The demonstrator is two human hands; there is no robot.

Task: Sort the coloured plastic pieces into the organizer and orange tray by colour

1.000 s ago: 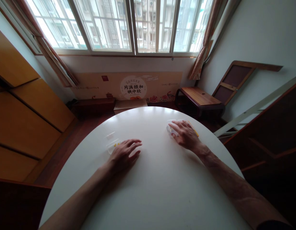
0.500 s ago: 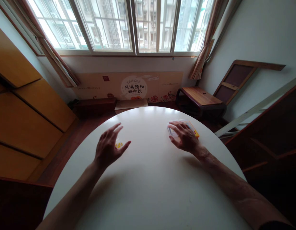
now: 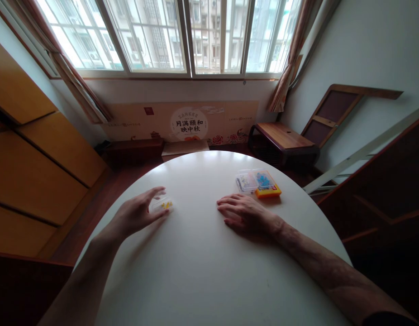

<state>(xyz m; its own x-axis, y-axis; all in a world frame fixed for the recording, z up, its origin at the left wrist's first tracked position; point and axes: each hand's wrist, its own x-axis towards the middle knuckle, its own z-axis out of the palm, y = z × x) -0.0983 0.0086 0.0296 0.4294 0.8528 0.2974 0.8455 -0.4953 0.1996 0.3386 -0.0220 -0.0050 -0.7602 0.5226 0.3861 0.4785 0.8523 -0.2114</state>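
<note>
On the left of the round white table (image 3: 209,276), my left hand (image 3: 135,213) reaches around a small clear plastic box (image 3: 158,204) with yellow bits in it. Its thumb and fingers are apart on the near and far sides of the box; I cannot tell whether they touch it. My right hand (image 3: 245,213) lies low over the tabletop, palm down, fingers stretched out, holding nothing. Just beyond it are a clear box (image 3: 245,181) with pale contents and a box of blue pieces (image 3: 264,179) that rests on a yellow-orange case (image 3: 269,192).
Past the table's far edge, a flat carton (image 3: 185,146) lies below a printed panel (image 3: 226,122) and the window. A wooden bench (image 3: 286,136) stands at the back right. Orange-brown cabinets (image 3: 36,181) line the left side.
My left hand has shifted left and turned, so its fingers now surround the small box. My right hand has come down and nearer from above the boxes, leaving them in plain sight.
</note>
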